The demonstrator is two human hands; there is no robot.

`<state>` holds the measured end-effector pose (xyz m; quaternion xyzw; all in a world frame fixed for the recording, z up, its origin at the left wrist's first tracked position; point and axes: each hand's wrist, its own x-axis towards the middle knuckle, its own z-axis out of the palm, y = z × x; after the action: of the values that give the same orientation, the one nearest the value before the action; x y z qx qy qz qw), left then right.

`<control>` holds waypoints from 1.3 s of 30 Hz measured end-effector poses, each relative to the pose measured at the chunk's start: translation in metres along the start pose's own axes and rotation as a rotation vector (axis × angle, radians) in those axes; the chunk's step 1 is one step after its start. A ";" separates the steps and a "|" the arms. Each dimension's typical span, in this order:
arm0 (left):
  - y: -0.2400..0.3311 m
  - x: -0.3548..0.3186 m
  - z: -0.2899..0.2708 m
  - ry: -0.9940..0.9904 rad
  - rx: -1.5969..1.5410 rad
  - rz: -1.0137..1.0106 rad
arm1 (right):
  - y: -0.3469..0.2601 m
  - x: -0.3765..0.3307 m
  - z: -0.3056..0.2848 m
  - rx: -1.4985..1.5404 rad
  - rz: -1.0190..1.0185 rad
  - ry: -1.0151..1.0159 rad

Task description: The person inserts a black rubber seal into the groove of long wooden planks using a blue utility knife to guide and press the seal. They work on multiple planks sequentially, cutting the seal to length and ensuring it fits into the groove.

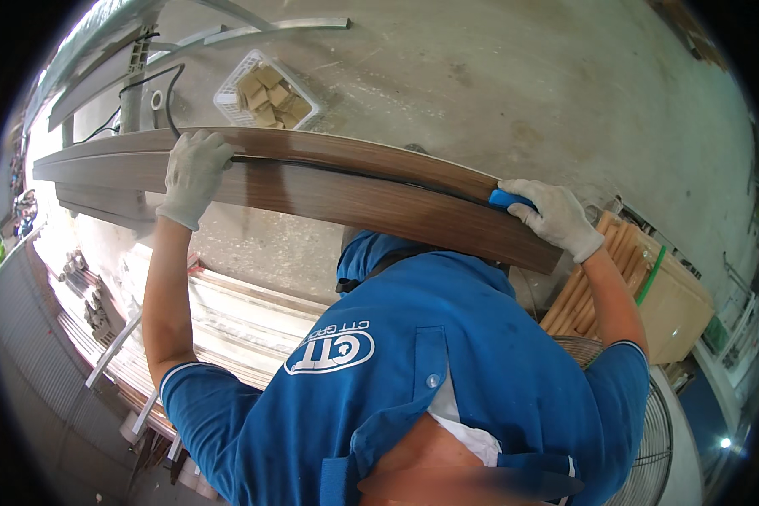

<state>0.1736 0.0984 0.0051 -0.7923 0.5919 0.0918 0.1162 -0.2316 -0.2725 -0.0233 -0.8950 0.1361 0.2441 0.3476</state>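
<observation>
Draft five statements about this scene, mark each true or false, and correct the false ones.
1. The left hand and the right hand wear pale gloves. True.
2. The right hand holds something red. False: it holds a blue object.
3. A black strip runs along the brown board between the hands. True.
4. The white basket is empty. False: tan pieces lie in it.
5. The person's shirt is yellow. False: it is blue.
</observation>
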 end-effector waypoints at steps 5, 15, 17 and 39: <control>0.006 0.001 -0.002 -0.096 -0.201 -0.292 | 0.003 -0.001 0.003 -0.015 0.003 0.009; -0.018 -0.011 0.046 0.174 -0.797 -0.260 | 0.008 -0.001 0.006 -0.008 -0.006 0.007; -0.010 -0.007 0.061 0.289 -0.694 -0.322 | 0.010 0.001 0.007 -0.050 -0.037 0.021; 0.023 -0.003 0.087 0.623 -0.472 -0.411 | -0.111 0.132 0.007 -0.205 -0.367 -0.023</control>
<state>0.1499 0.1208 -0.0792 -0.8881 0.3917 -0.0438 -0.2363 -0.0770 -0.1974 -0.0367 -0.9327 -0.0586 0.1994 0.2949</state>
